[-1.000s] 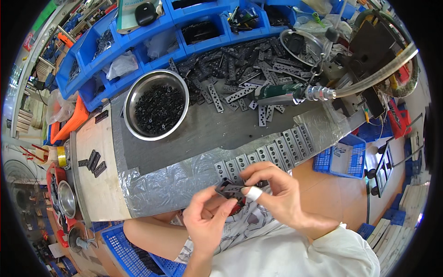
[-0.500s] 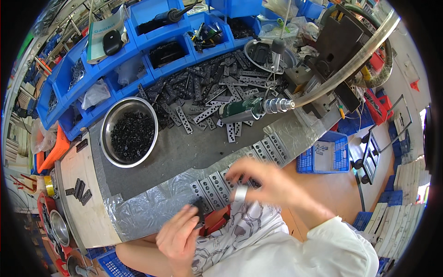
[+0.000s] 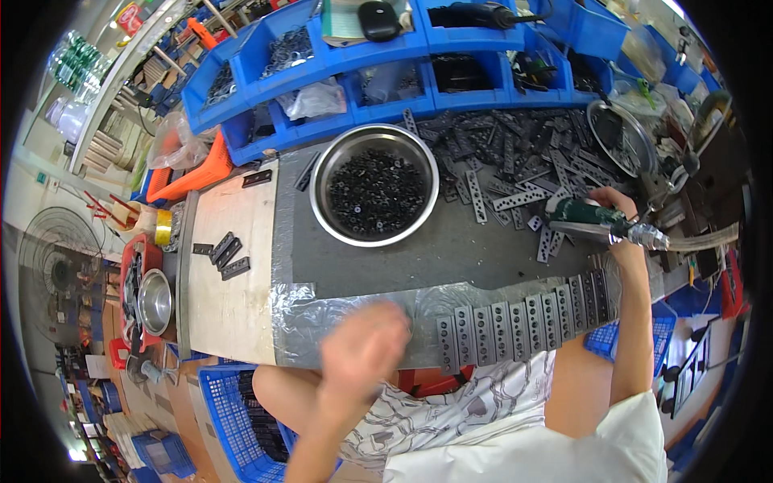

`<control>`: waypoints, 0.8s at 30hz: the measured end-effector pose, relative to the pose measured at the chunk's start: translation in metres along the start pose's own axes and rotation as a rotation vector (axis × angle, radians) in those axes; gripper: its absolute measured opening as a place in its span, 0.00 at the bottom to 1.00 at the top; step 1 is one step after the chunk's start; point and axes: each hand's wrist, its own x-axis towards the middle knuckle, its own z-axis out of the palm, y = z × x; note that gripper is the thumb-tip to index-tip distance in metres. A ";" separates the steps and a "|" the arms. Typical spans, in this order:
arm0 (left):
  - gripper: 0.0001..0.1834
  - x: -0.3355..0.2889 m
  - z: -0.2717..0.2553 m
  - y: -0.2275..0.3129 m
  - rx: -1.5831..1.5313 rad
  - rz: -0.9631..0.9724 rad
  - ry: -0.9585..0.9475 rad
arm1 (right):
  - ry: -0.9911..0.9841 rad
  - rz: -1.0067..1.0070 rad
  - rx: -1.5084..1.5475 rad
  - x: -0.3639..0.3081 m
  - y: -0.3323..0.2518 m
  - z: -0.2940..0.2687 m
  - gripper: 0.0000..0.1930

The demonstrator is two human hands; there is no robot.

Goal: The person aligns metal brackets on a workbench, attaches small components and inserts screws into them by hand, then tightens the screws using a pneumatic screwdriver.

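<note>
My right hand (image 3: 618, 211) is closed around a green-bodied air tool (image 3: 581, 212) with a metal hose fitting, which lies over the pile of strips at the right. My left hand (image 3: 366, 346), smeared by motion, hovers over the plastic-covered front edge of the bench; whether anything is in its fingers cannot be made out. Right of it, a slanting row of perforated metal strips (image 3: 517, 332) lies side by side along that edge, above my lap. A steel bowl (image 3: 320, 201) full of small black nut-like parts (image 3: 374, 193) stands behind my left hand.
Dark and grey perforated strips (image 3: 477, 197) lie heaped at the back. Blue bins (image 3: 471, 98) line the rear. An orange basket (image 3: 197, 173) and several black pieces (image 3: 227, 249) are at the left. Blue crates (image 3: 221, 410) stand below the bench. A clear hose (image 3: 700, 240) trails right.
The view has swung left. My right hand has gone from above the strip row to the air tool and closed on it. My left hand has moved away from the row's left end.
</note>
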 end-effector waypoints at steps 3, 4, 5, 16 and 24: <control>0.09 0.062 -0.034 -0.099 0.285 -0.345 0.081 | 0.149 0.193 0.254 -0.034 -0.043 -0.007 0.12; 0.13 0.081 -0.046 -0.144 0.361 -0.411 0.057 | 0.153 0.184 0.257 -0.043 -0.050 -0.006 0.12; 0.15 0.092 -0.058 -0.195 0.479 -0.356 0.067 | 0.201 0.268 0.316 -0.050 -0.058 -0.006 0.12; 0.16 0.101 -0.075 -0.225 0.357 -0.535 -0.095 | 0.179 0.384 0.666 -0.126 -0.129 -0.004 0.09; 0.20 0.031 -0.008 0.059 -0.684 -0.680 0.170 | -0.162 0.154 0.935 -0.165 -0.196 0.065 0.07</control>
